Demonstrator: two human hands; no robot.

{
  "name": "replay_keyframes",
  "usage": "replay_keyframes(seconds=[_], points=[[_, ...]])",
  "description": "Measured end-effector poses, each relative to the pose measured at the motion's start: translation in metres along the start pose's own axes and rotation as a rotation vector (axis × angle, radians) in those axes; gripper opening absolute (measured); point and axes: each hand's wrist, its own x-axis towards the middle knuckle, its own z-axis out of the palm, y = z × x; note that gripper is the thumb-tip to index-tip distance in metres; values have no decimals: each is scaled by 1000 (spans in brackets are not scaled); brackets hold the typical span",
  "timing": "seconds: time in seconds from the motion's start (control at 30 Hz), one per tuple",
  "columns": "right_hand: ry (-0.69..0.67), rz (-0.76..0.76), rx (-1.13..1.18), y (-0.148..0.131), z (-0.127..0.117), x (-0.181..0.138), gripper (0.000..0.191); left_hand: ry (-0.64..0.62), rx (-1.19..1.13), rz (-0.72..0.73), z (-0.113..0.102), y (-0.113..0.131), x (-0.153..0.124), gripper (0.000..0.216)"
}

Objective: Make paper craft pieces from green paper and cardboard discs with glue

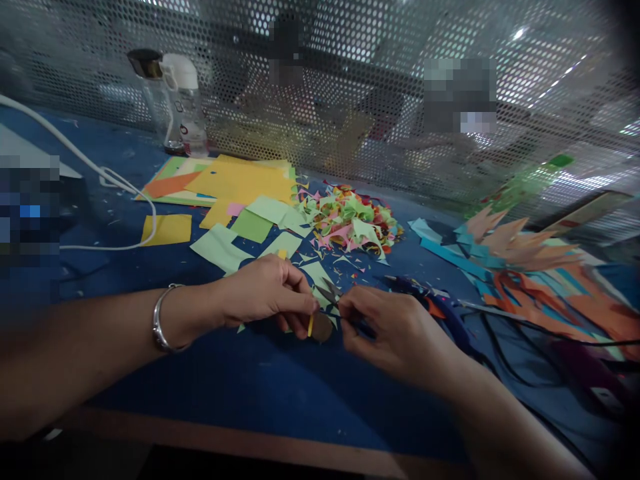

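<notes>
My left hand (273,293) pinches a yellow paper strip (311,325), brown disc (323,328) beside it; my right hand (385,327) grips scissors (331,295), parted, near the strip.

scissors (329,291): partly hidden by right hand (393,327) | left forearm (90,357): cut off

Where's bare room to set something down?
Mostly the blue tabletop between the left hand, right hand and the near edge; a smaller patch lies between the white cable and left forearm. It's crowded beyond the hands with paper scraps, and rightward with orange paper.
</notes>
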Motion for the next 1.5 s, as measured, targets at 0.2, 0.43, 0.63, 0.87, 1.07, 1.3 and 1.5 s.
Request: replay_keyframes(seconds=[0.2, 0.43, 0.63, 0.87, 1.07, 1.3, 1.5], points=[[-1, 25, 43, -2, -4, 1, 8, -9, 71, 105, -1, 1, -1, 26], [-1, 62, 66, -3, -9, 1, 8, -35, 118, 164, -4, 2, 0, 18], [-13, 82, 113, -3, -9, 0, 9, -32, 76, 202, -7, 0, 3, 9], [-31, 94, 122, -2, -8, 0, 9, -26, 78, 231, -10, -1, 4, 5], [-30, 94, 140, -2, -9, 1, 10, 1, 47, 314, -10, -5, 6, 13], [-13, 33, 165, -2, -9, 1, 12, -20, 30, 324, -8, -5, 5, 15], [-16, 9, 179, -2, -10, 1, 14, 14, 115, 301, -6, 1, 1, 22]])
